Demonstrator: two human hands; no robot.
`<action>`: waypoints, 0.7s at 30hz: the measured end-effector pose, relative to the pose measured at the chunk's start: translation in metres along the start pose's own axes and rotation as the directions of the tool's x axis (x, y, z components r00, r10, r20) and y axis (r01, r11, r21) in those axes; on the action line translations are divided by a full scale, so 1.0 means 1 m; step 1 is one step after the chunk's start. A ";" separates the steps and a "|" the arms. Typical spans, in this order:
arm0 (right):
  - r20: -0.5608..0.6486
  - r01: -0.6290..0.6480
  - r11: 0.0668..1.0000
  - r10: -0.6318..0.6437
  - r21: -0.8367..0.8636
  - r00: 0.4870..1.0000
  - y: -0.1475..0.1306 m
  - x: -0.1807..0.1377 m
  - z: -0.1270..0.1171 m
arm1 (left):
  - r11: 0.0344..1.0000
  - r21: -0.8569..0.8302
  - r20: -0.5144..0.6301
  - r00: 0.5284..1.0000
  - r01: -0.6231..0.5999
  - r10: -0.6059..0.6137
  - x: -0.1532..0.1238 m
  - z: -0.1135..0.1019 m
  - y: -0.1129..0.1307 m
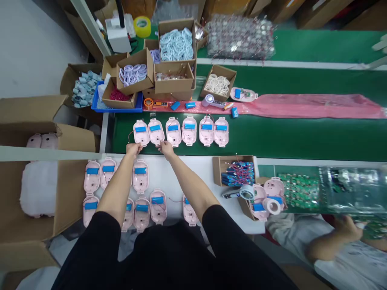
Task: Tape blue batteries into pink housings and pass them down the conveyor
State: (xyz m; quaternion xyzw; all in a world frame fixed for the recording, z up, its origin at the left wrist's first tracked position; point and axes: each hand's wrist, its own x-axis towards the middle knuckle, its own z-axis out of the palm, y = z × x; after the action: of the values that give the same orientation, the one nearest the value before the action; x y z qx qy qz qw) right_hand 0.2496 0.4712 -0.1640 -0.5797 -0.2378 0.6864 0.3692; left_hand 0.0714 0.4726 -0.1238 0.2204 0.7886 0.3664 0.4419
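Several pink plastic casings, each with a blue cylindrical battery inside, stand in a row on the green bench. My left hand (pixel 134 149) is closed at the lower edge of the leftmost casing (pixel 141 139), pinching its rim. On the near end of the second casing (pixel 156 137), my right hand (pixel 166 148) is closed, its fingers against the rim; the fingertips are partly hidden. A thin red wire curls out left of the leftmost casing. More pink casings (pixel 140 179) with batteries lie on the white table (pixel 178 173), some behind my forearms.
A cardboard box of blue batteries (pixel 217 171) stands at right, beside tape rolls and green circuit boards (pixel 298 189). Boxes of rings (pixel 176 48) are stacked at the back. A large open carton (pixel 72 181) is at left. A co-worker's hand (pixel 347 229) is at lower right.
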 end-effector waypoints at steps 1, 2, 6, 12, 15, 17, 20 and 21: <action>-0.006 -0.012 1.000 0.012 0.009 1.000 0.006 -0.003 -0.003 | 1.000 0.021 0.005 1.000 -0.009 0.009 0.001 0.001 -0.002; -0.014 -0.010 1.000 0.010 0.009 1.000 0.014 -0.013 -0.009 | 0.999 0.040 0.013 1.000 -0.029 0.028 -0.001 -0.001 -0.005; 0.049 0.077 0.987 -0.070 -0.141 0.996 0.070 -0.107 -0.054 | 0.974 0.144 0.045 0.984 -0.176 0.172 -0.059 -0.040 -0.033; 0.089 -0.104 0.925 0.146 -0.364 0.985 0.194 -0.267 -0.099 | 0.849 0.469 0.144 0.969 -0.244 0.199 -0.181 -0.139 -0.130; 0.048 -0.257 0.876 0.302 -0.409 0.952 0.237 -0.294 -0.086 | 0.774 0.595 0.158 0.976 -0.216 0.151 -0.188 -0.148 -0.159; 0.059 -0.282 0.884 0.326 -0.372 0.943 0.252 -0.297 -0.070 | 0.732 0.650 0.159 0.979 -0.202 0.129 -0.174 -0.140 -0.161; 0.056 -0.233 0.926 0.261 -0.298 0.964 0.261 -0.298 -0.054 | 0.694 0.696 0.156 0.983 -0.181 0.099 -0.149 -0.125 -0.152; 0.039 -0.212 0.933 0.233 -0.292 0.972 0.261 -0.299 -0.053 | 0.692 0.701 0.156 0.984 -0.172 0.087 -0.143 -0.123 -0.149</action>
State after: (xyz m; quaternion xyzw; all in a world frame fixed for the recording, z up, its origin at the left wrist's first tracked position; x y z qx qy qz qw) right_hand 0.2577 0.0713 -0.1869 -0.6245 -0.2806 0.7030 0.1926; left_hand 0.0356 0.2349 -0.1203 0.4488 0.8255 0.0509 0.3384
